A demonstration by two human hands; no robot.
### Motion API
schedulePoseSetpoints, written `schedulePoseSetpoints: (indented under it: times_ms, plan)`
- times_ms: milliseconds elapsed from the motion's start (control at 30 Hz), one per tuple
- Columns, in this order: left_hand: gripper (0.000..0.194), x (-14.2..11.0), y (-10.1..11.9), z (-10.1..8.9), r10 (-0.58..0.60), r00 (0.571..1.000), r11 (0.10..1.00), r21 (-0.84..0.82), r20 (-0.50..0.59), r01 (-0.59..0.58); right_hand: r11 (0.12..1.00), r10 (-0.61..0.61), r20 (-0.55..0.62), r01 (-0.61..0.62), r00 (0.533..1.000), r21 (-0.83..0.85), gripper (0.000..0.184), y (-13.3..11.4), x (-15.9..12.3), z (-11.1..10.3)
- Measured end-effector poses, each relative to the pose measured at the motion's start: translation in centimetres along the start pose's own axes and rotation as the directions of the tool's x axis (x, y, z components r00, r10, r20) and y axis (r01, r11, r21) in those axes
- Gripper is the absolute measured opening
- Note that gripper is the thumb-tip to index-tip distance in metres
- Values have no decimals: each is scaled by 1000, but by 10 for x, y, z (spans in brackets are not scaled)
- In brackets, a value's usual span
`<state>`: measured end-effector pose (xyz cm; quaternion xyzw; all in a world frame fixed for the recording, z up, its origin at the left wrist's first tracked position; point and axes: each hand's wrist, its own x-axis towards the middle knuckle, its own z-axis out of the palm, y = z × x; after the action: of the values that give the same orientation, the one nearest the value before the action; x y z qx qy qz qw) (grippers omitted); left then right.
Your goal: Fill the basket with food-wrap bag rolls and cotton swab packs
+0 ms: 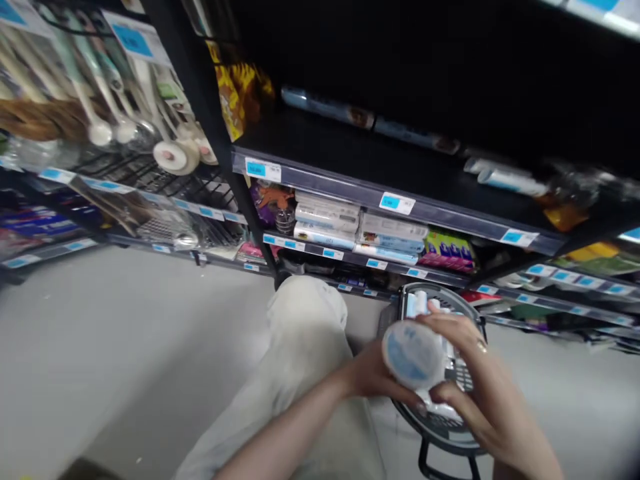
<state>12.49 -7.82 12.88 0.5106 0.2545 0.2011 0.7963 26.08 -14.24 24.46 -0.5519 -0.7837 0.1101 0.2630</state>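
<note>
A white-and-blue cylinder (414, 353) is gripped between the left hand (367, 370) and right hand (487, 383) above a grey basket (425, 430) near stocked shelves (330, 177).

Left hand (370, 372): holds a round white-and-blue package (413, 355) at one side.
Right hand (467, 373): holds its other side.
Basket (453, 441): below both hands, white packages (421, 301) inside.
Utensils (90, 100): hang at the left.

Upper shelf (325, 175): blue rolls (320, 105); mid shelf (314, 249): wht/blue pkgs (325, 217), grn/pink pkg (447, 250) to R.
</note>
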Motion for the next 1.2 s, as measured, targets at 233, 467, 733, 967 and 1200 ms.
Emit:
schedulePoseSetpoints:
  times_ms: [233, 467, 733, 967, 1200]
  plan:
    - [61, 8, -17, 0, -28, 994, 897, -436, 108, 73, 915, 382, -159, -349, 910, 203, 56, 39, -79, 82]
    - [70, 2, -11, 1, -93, 996, 899, -429, 13, 90, 781, 609, -378, -444, 697, 440, 49, 47, -96, 120]
    - [42, 3, -9, -8, 43, 969, 822, -542, -245, -174, 549, 803, -410, -269, 433, 792, 64, 70, -137, 72]
    - [42, 1, -8, -5, 60, 992, 857, -504, -113, -109, 480, 849, -413, -154, 331, 864, 68, 52, -147, 66]
    - [44, 1, -10, -5, 63, 995, 883, -460, -83, -95, 429, 879, -369, -161, 304, 889, 70, 48, -154, 68]
